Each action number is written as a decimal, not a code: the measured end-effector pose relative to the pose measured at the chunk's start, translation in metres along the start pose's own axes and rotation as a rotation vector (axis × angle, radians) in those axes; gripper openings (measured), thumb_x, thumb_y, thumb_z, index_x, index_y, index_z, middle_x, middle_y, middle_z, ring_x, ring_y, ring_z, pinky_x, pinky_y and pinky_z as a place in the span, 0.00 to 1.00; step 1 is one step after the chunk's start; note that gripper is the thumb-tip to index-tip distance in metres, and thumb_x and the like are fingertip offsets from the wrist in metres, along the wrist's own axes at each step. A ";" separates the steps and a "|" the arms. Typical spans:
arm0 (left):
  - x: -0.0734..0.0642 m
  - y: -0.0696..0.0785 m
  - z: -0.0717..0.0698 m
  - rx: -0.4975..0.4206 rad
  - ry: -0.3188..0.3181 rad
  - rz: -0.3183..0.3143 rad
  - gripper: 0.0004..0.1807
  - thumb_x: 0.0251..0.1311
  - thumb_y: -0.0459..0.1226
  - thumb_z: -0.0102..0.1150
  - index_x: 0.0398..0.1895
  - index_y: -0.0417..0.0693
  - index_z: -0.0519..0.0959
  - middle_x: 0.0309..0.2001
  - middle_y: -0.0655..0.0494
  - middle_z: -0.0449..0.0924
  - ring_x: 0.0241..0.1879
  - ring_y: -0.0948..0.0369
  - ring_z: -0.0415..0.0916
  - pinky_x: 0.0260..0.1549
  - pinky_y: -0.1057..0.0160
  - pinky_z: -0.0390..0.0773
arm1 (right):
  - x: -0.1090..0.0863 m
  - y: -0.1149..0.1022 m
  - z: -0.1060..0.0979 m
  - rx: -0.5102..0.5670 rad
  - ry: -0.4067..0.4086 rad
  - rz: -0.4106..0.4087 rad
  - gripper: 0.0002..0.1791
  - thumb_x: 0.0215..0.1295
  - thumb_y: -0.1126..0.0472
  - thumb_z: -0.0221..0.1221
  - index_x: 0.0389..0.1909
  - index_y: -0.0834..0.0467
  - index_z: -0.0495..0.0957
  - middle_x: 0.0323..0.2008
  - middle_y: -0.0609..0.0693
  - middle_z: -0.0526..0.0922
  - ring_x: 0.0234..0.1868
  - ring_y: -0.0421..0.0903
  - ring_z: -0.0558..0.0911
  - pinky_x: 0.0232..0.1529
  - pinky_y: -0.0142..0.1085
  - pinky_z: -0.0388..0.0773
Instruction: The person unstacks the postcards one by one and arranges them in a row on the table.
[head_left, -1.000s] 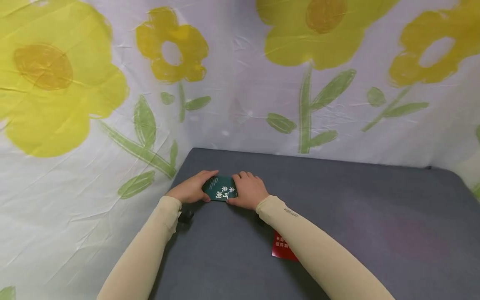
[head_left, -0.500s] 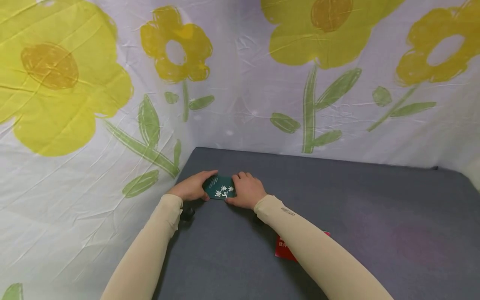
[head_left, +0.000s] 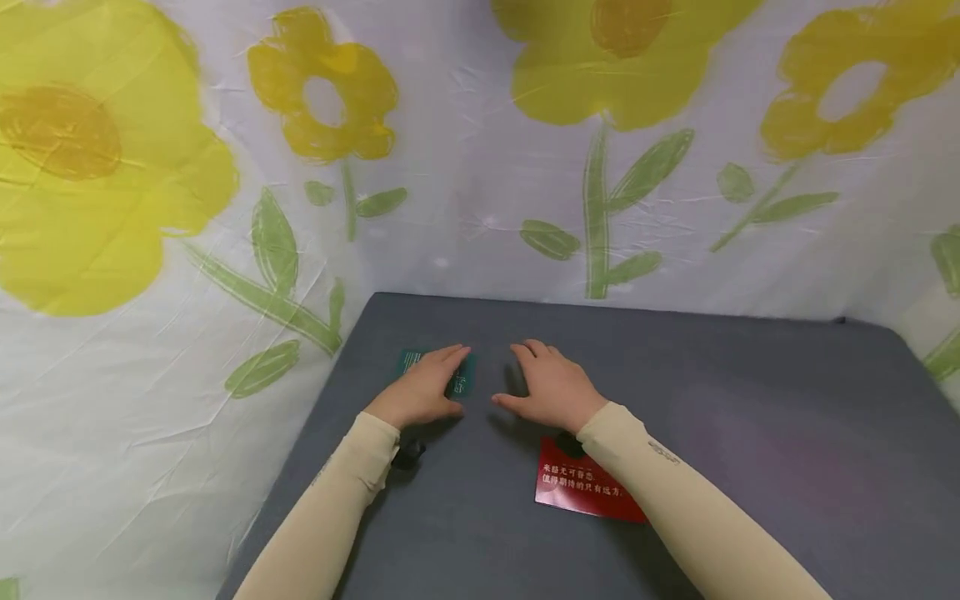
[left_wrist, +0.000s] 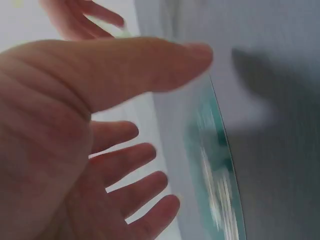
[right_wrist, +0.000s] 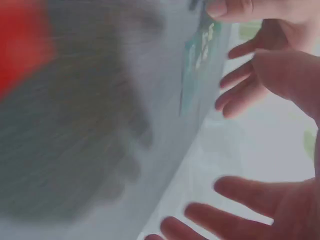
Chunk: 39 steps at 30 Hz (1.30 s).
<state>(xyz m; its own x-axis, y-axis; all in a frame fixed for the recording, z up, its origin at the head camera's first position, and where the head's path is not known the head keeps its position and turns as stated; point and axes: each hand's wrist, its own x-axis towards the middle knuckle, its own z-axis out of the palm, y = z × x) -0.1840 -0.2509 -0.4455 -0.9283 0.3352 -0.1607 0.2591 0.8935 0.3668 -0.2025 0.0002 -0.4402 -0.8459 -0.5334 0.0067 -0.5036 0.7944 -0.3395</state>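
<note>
A dark green card [head_left: 463,377] with white characters lies flat near the table's far left corner. My left hand [head_left: 423,389] hovers over it with fingers extended, hiding its middle in the head view. In the left wrist view the same card [left_wrist: 217,165] shows beyond the spread fingers. My right hand [head_left: 555,387] is held above the table to the right of the card, fingers spread and nothing in them. Below the right wrist lies a red card [head_left: 577,483] with pale printed characters, partly covered by the sleeve.
The grey table [head_left: 712,400] meets a white curtain [head_left: 450,167] printed with yellow flowers at its back and left side. A small black wrist device [head_left: 408,452] sits under the left wrist.
Both hands have let go of the green card and shifted right. The right hand has moved away from it, and more of the red card shows.
</note>
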 end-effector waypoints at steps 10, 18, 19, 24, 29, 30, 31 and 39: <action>-0.006 0.104 0.048 -0.113 -0.208 0.311 0.59 0.53 0.55 0.83 0.86 0.53 0.61 0.83 0.56 0.66 0.83 0.54 0.61 0.82 0.40 0.63 | -0.121 0.051 -0.008 0.042 -0.051 0.069 0.54 0.54 0.32 0.77 0.75 0.59 0.74 0.72 0.56 0.78 0.72 0.60 0.78 0.65 0.60 0.83; -0.012 0.111 0.063 -0.050 -0.181 0.311 0.61 0.50 0.55 0.85 0.85 0.50 0.62 0.80 0.57 0.70 0.80 0.55 0.66 0.78 0.55 0.70 | -0.150 0.055 -0.007 0.098 -0.038 0.072 0.53 0.46 0.41 0.84 0.73 0.58 0.75 0.69 0.55 0.81 0.69 0.59 0.79 0.61 0.62 0.84; -0.012 0.113 0.064 -0.036 -0.176 0.318 0.61 0.50 0.55 0.85 0.85 0.50 0.62 0.80 0.57 0.70 0.80 0.55 0.66 0.78 0.57 0.71 | -0.152 0.056 -0.006 0.101 -0.033 0.081 0.53 0.46 0.43 0.85 0.73 0.57 0.76 0.69 0.55 0.81 0.69 0.59 0.79 0.61 0.61 0.84; -0.012 0.122 0.065 0.030 -0.149 0.328 0.61 0.50 0.55 0.86 0.85 0.49 0.63 0.79 0.56 0.70 0.78 0.55 0.68 0.76 0.57 0.73 | -0.158 0.059 -0.004 0.084 -0.025 0.103 0.53 0.43 0.47 0.86 0.72 0.57 0.76 0.68 0.53 0.81 0.68 0.57 0.79 0.60 0.60 0.85; -0.013 0.120 0.068 0.051 -0.126 0.316 0.60 0.49 0.53 0.86 0.84 0.49 0.64 0.78 0.56 0.72 0.76 0.56 0.70 0.75 0.58 0.75 | -0.157 0.055 -0.002 0.058 -0.028 0.082 0.51 0.43 0.50 0.85 0.71 0.57 0.77 0.66 0.52 0.81 0.67 0.57 0.79 0.59 0.58 0.85; -0.014 0.120 0.069 0.054 -0.122 0.316 0.60 0.49 0.53 0.86 0.84 0.50 0.64 0.78 0.57 0.72 0.76 0.56 0.70 0.75 0.58 0.75 | -0.157 0.054 -0.002 0.053 -0.026 0.077 0.50 0.44 0.50 0.85 0.71 0.57 0.77 0.65 0.52 0.81 0.67 0.56 0.79 0.59 0.57 0.85; -0.014 0.120 0.069 0.055 -0.122 0.315 0.60 0.50 0.53 0.86 0.84 0.50 0.64 0.78 0.57 0.72 0.75 0.56 0.70 0.75 0.58 0.75 | -0.157 0.053 -0.002 0.046 -0.023 0.075 0.50 0.44 0.51 0.85 0.71 0.57 0.77 0.64 0.52 0.81 0.66 0.56 0.79 0.58 0.56 0.86; -0.011 0.123 0.069 0.093 -0.124 0.323 0.55 0.52 0.52 0.84 0.83 0.53 0.66 0.74 0.58 0.75 0.72 0.57 0.74 0.72 0.56 0.77 | -0.158 0.052 0.001 0.028 -0.016 0.082 0.47 0.43 0.52 0.85 0.68 0.58 0.79 0.58 0.48 0.81 0.58 0.50 0.79 0.52 0.49 0.87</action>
<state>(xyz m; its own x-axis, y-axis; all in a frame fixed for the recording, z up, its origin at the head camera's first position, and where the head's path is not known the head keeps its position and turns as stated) -0.1234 -0.1242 -0.4624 -0.7567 0.6334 -0.1620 0.5625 0.7570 0.3325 -0.0950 0.1259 -0.4597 -0.8811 -0.4714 -0.0372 -0.4272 0.8274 -0.3646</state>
